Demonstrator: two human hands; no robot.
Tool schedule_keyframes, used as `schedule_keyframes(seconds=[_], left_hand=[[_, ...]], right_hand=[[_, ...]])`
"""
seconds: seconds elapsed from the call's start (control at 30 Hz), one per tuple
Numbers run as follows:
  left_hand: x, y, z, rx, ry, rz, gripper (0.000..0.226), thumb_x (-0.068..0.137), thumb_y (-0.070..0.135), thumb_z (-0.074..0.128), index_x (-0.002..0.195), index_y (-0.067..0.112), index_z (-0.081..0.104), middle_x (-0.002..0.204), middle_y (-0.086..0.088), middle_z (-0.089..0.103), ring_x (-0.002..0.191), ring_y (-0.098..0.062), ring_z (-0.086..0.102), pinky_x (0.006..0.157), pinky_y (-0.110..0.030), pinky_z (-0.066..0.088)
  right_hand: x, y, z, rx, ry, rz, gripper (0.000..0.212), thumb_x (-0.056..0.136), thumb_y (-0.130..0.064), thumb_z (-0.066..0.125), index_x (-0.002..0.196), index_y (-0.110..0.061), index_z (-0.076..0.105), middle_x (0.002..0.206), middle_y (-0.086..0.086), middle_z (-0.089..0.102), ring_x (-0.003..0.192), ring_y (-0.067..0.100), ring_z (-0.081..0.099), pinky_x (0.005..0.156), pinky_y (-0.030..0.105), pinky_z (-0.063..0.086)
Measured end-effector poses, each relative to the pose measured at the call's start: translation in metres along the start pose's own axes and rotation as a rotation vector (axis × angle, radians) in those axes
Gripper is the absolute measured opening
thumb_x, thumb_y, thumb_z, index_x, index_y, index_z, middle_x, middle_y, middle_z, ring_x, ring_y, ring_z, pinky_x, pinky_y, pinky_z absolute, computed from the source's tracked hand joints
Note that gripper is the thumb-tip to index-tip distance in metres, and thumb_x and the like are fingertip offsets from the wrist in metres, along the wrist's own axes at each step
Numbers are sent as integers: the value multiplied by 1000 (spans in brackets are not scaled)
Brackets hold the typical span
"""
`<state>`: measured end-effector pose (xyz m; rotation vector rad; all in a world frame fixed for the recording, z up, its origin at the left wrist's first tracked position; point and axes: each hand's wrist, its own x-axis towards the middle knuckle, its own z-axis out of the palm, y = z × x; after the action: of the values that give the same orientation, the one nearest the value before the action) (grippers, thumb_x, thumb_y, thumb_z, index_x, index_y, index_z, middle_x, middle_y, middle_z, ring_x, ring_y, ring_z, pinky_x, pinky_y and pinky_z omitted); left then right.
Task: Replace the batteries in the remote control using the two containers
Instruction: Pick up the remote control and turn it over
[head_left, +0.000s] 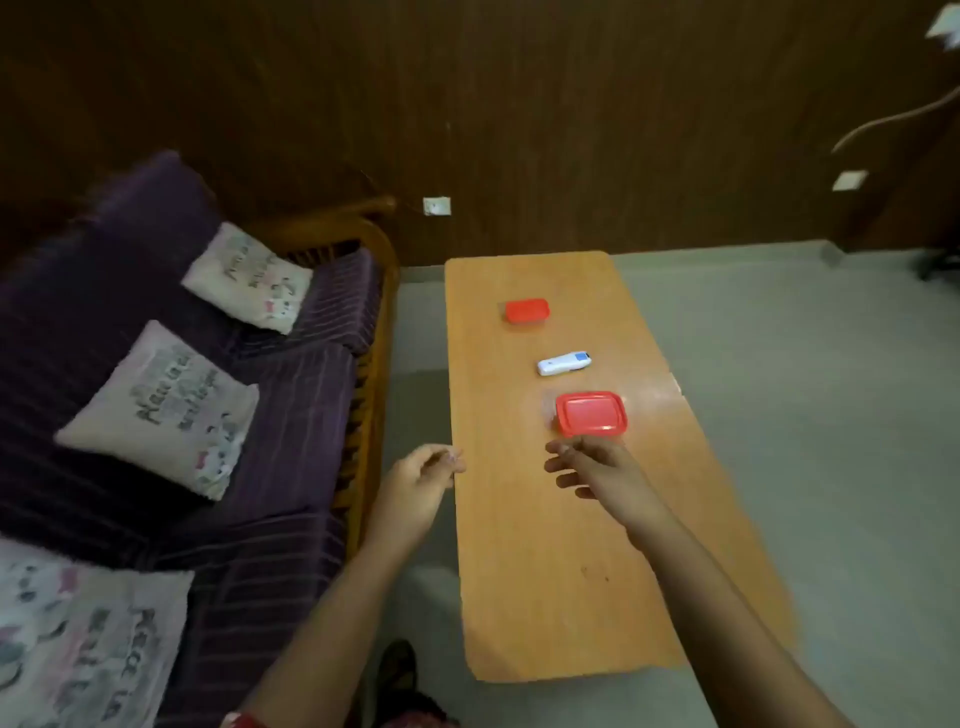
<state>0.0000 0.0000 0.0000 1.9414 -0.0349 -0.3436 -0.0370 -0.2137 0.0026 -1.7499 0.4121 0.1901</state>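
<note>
Both hands are empty, fingers loosely curled: left (423, 480) at the table's (545, 597) left edge, right (597, 470) beside the near container (591, 413). Its lid looks light, stiff; lift by a corner.

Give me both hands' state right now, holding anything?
Left hand: loosely curled, empty, at the orange wooden table's left edge.
Right hand: open, empty, just short of the near red-lidded plastic container.
</note>
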Motion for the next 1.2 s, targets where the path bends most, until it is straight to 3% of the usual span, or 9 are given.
schedule_keyframes(seconds=[0.1,0.23,0.37,0.47,0.67,0.73,1.0,1.1,1.2], left_hand=[[38,-7,-37,12,-110,-14,16,97,24,47,89,28,60,114,0,66,96,-19,64,74,-14,42],[74,-17,-64,8,-241,-76,16,98,28,45,96,25,61,116,1,65,97,-16,63,72,-14,40],[102,-25,-62,-6,-320,-155,16,98,27,46,99,23,61,108,-1,66,95,-19,63,68,-13,41],[117,-23,-51,11,-382,-203,21,99,23,44,107,13,61,98,2,66,88,-15,62,60,-5,42],[170,-21,-35,106,-471,-269,25,99,29,43,110,19,63,100,6,69,91,-12,64,85,-32,42],[196,-20,-32,149,-534,-279,24,100,29,42,108,22,63,103,6,69,94,-13,65,88,-33,42],[372,0,-11,228,-781,-181,27,100,27,42,112,19,64,106,5,69,97,-12,64,89,-30,44],[453,18,-5,288,-906,-78,27,100,24,42,115,15,62,108,2,68,92,-9,63,72,-14,45],[515,34,-6,343,-992,-39,27,100,26,42,115,16,62,107,3,67,94,-11,62,69,-14,41]], right_hand=[[25,-8,34,29,94,64,21,97,-19,47,105,-15,66,97,5,71,78,15,61,66,25,42],[43,-15,69,61,180,142,22,97,-22,48,107,-17,66,102,5,71,87,18,62,70,27,44],[54,-13,84,56,213,177,21,97,-21,48,109,-17,65,103,2,68,92,18,60,71,23,45],[64,-6,84,92,243,212,21,97,-21,48,108,-17,66,104,2,68,92,18,60,70,21,44],[97,13,89,261,336,291,23,98,-22,45,110,-17,65,101,0,68,86,14,60,72,26,44],[112,18,94,330,363,330,23,98,-24,45,110,-18,64,101,-1,68,84,12,59,72,26,43],[227,15,94,436,593,468,23,99,-24,44,110,-18,63,103,1,68,88,15,60,74,28,43],[284,-4,95,497,740,513,23,99,-23,44,111,-17,63,104,2,68,88,16,60,73,28,43],[331,-31,96,567,862,523,23,99,-22,43,112,-17,62,104,2,68,90,18,60,74,29,43]])
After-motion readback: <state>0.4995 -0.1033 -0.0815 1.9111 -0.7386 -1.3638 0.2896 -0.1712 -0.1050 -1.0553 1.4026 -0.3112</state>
